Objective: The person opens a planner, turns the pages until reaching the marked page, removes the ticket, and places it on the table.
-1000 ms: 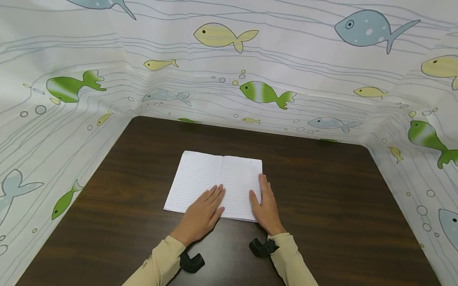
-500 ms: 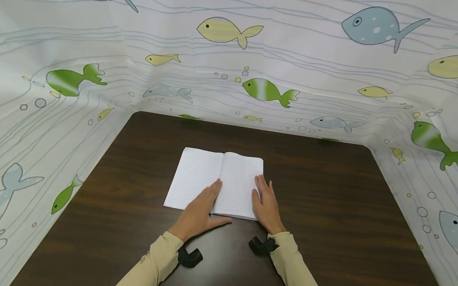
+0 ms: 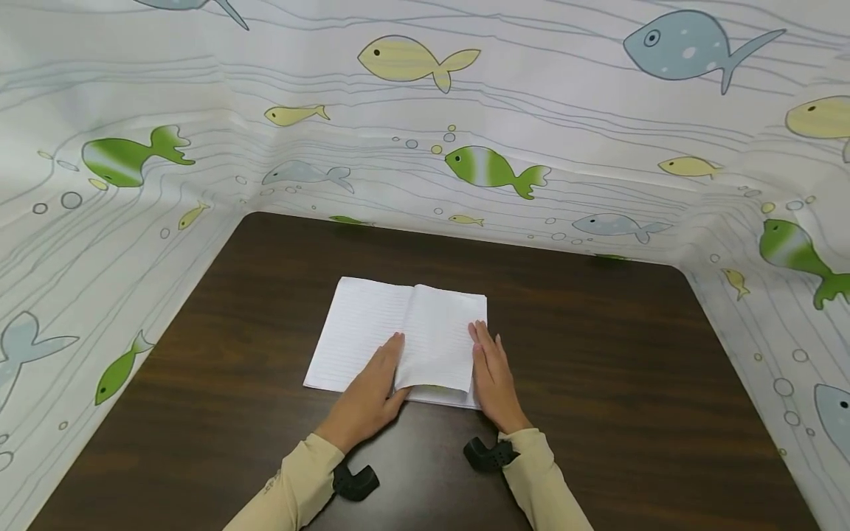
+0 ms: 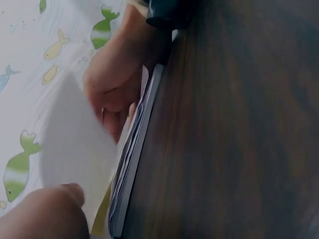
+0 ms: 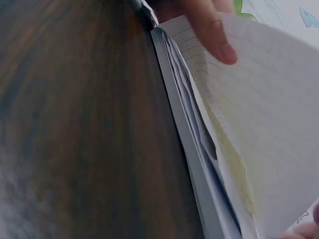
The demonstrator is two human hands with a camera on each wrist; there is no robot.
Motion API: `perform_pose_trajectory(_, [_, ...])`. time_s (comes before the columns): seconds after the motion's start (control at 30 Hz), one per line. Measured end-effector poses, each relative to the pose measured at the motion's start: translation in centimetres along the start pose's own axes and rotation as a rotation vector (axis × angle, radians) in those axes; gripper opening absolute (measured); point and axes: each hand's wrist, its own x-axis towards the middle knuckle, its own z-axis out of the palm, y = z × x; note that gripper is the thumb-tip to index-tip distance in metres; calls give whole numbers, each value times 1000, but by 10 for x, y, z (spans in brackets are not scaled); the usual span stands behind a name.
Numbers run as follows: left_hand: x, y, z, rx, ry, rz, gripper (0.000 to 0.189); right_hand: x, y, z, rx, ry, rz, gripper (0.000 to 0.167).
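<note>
A lined notebook point(image 3: 361, 324) lies open on the dark table. One right-hand page point(image 3: 438, 332) bulges upward, its near edge lifted off the sheets beneath. My left hand point(image 3: 365, 398) rests over the left page near the fold with straight fingers, its thumb beside the lifted page's near corner. In the right wrist view the left thumb point(image 5: 219, 40) overlaps the lifted page. My right hand point(image 3: 496, 380) is at the notebook's right side, extended fingers on the page near its outer edge. In the left wrist view the lifted page partly hides the right hand's point(image 4: 117, 74) fingertips.
A brown wood-grain table point(image 3: 611, 383) extends around the notebook. White cloth walls point(image 3: 564, 118) printed with fish enclose the back and both sides. A black wrist device point(image 3: 355, 483) sits at the left wrist and another device point(image 3: 488, 456) at the right.
The right-hand page has gone from flat to bulging, then lifted along its near edge. My left hand shifted slightly left, its thumb spreading out then drawing in. My right fingers edged left over the page.
</note>
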Motion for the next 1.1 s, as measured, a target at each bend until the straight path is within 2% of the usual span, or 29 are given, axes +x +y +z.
perform_pose_trajectory(0.13, [0, 2, 1, -10, 85, 26, 70, 1, -1, 0, 75, 33, 64, 54])
perform_pose_trajectory(0.2, [1, 2, 2, -24, 168, 25, 67, 2, -2, 1, 68, 33, 83, 57])
perform_pose_trajectory(0.27, [3, 3, 2, -34, 286, 7, 71, 2, -2, 1, 48, 27, 99, 59])
perform_pose_trajectory(0.37, [5, 2, 1, 51, 459, -20, 80, 2, -3, 2, 20, 21, 126, 63])
perform_pose_trajectory(0.4, [5, 2, 0, 95, 494, -24, 83, 2, -3, 2, 12, 22, 135, 64])
perform_pose_trajectory(0.47, [5, 1, -1, 188, 516, -20, 81, 2, -4, 2, 4, 23, 154, 66])
perform_pose_trajectory(0.5, [5, 1, -2, 225, 511, -7, 77, 1, -5, 2, -2, 21, 161, 66])
perform_pose_trajectory(0.57, [5, 0, -1, 250, 423, 24, 66, 1, -6, 2, -12, 18, 178, 67])
perform_pose_trajectory(0.63, [3, -1, 1, 260, 281, 62, 54, 1, -6, 2, -17, 17, 195, 67])
perform_pose_trajectory(0.73, [1, -1, 4, 254, 57, 72, 50, 1, -6, 1, -22, 20, 206, 68])
perform_pose_trajectory(0.8, [0, -1, 6, 266, -29, 68, 50, 1, -6, 1, -28, 29, 203, 68])
perform_pose_trajectory(0.87, [1, 0, 5, 257, -52, 46, 51, 2, -7, 1, -23, 43, 195, 67])
perform_pose_trajectory(1.1, [0, 2, 5, 225, -66, 33, 58, 2, -8, 4, 7, 76, 163, 60])
